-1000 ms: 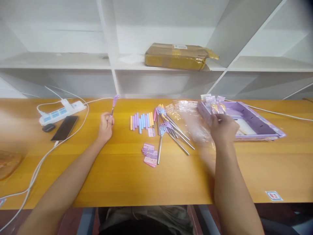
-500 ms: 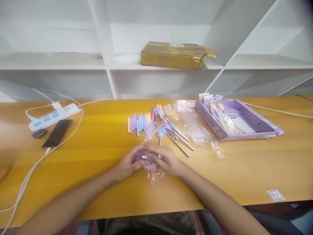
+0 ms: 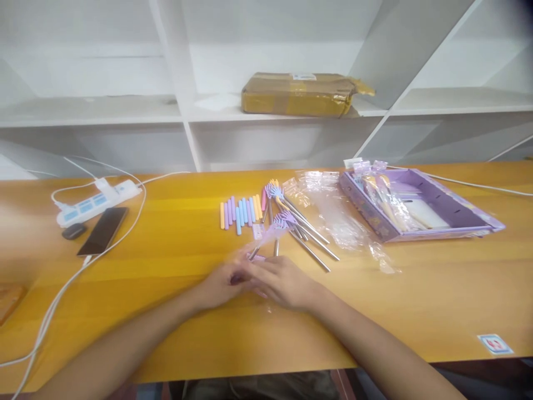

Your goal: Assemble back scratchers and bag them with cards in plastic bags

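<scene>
The shelf unit (image 3: 187,114) spans the top of the frame, a taped carton (image 3: 297,94) lying flat on it. Below, the tabletop (image 3: 166,328) carries everything else. At right, the open box (image 3: 464,236) has bagged items (image 3: 389,205) leaning over its left wall, perhaps so their tops stay easy to pinch. The power strip (image 3: 97,203) and phone (image 3: 102,230) lie at left, apart from the small pieces, probably to leave working room between.

Clear bags (image 3: 333,208) spread flat beside the box, likely within the right hand's reach. Loose scratchers (image 3: 312,253) fan out at centre, rods toward the lower right; the sticks (image 3: 239,214) stand in a rough row, seemingly for easy picking.

At lower centre, the left hand (image 3: 219,283) has its grip closed around the lower part of a scratcher (image 3: 255,253), its blurred head tilted toward the upper right, probably so the fingers can work at the handle end. The right hand (image 3: 289,283) bends over it, touching the left fingers; whether its grip is closed on anything I cannot tell.
</scene>
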Demonstrator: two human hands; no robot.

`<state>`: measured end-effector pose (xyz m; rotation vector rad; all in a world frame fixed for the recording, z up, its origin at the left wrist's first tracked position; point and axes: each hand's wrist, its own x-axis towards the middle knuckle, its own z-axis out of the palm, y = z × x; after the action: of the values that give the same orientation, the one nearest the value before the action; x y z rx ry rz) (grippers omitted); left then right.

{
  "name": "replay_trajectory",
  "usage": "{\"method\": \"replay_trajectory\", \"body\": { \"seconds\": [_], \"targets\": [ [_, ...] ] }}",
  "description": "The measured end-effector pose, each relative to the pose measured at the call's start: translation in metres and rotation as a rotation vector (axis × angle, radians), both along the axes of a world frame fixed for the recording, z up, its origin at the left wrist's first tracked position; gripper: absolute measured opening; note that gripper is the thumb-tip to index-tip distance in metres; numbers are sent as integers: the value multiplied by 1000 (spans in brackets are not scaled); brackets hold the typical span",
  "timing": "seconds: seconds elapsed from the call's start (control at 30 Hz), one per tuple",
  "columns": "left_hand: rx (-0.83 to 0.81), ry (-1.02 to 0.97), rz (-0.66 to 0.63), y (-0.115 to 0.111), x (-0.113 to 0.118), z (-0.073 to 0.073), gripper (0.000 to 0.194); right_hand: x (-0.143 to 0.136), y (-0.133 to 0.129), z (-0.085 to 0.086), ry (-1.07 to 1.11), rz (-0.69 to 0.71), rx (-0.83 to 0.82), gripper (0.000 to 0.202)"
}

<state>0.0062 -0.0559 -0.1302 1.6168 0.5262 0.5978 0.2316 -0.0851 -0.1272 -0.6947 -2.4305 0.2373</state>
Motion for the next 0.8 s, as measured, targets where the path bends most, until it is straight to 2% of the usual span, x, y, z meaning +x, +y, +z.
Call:
{"method": "replay_trajectory", "body": {
  "seconds": [0.1, 0.17, 0.33, 0.5, 0.7, 0.8],
  "targets": [
    [86, 88, -60, 2, -5, -11, 32, 1, 0, -1, 121, -108, -151, 53],
    [145, 140, -50, 3, -8, -14, 28, 1, 1, -2, 201, -188, -265, 47],
    [170, 220, -8, 3, -11, -14, 28, 0, 5, -1, 293, -324, -271, 46],
    [172, 181, 14, 4, -10, -17, 30, -5, 2, -5, 395, -300, -395, 55],
    [226, 154, -78, 4, -9, -14, 24, -28, -10, 0, 858, -120, -844, 90],
    [270, 119, -97, 4, -10, -16, 22, -37, -11, 3, 989, -85, -988, 88]
  ]
}}
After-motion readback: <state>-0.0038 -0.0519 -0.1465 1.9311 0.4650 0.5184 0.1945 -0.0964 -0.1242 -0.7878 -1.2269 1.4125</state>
